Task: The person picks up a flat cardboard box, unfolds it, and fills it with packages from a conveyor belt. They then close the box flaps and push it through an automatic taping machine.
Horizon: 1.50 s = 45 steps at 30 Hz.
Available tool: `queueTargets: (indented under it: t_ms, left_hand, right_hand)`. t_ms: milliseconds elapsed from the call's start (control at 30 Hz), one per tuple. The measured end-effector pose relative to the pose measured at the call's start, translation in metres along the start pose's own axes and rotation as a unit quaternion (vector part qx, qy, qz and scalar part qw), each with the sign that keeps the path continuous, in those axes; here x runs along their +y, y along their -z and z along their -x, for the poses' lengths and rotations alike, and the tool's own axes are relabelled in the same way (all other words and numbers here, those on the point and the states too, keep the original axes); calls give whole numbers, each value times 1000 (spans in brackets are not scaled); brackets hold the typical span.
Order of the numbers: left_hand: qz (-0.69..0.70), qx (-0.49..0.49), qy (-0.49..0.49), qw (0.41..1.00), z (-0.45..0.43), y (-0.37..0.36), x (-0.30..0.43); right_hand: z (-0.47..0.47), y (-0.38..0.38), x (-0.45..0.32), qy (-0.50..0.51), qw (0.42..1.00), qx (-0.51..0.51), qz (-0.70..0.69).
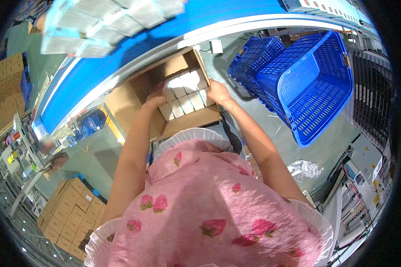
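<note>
An open cardboard box [193, 124] stands in front of me beside a blue conveyor belt [87, 90]. Small white cartons [183, 96] lie in rows in its right part. My left hand [157, 96] reaches inside, against the left side of the cartons; its fingers are partly in shadow, so its hold is unclear. With my right hand [218, 91] I grip the box's right wall near the rim, the fingers partly hidden by it.
Blue plastic baskets [315, 86] stand at the right. White packs in bluish wrap [120, 23] are above the belt at the upper left. Stacked cardboard cartons [70, 213] stand at the lower left. Crumpled clear plastic [304, 169] lies on the floor at right.
</note>
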<state>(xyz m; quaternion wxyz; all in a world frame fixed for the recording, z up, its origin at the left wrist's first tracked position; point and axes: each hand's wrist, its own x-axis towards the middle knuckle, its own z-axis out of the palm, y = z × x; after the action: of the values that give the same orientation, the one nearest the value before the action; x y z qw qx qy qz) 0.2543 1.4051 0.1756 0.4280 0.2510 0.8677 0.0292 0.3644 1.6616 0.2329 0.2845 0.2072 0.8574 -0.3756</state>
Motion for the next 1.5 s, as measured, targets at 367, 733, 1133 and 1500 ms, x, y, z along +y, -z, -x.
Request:
queueTargets:
  t_ms: [367,733,1133,1500]
  left_hand:
    - [3,-92,-76,993,38,23,91]
    - [-135,-176,-58,973,26,0,97]
    - [109,-236,-172,950,38,6,29]
    - [422,21,-92,902,87,2,-67]
  right_hand:
    - [-8,-1,8,13,1000,-5,0]
    - [-2,0,1,2,1000,-5,7]
    - [6,-7,0,-5,997,64,50]
    - [13,-41,45,85,995,-20,40]
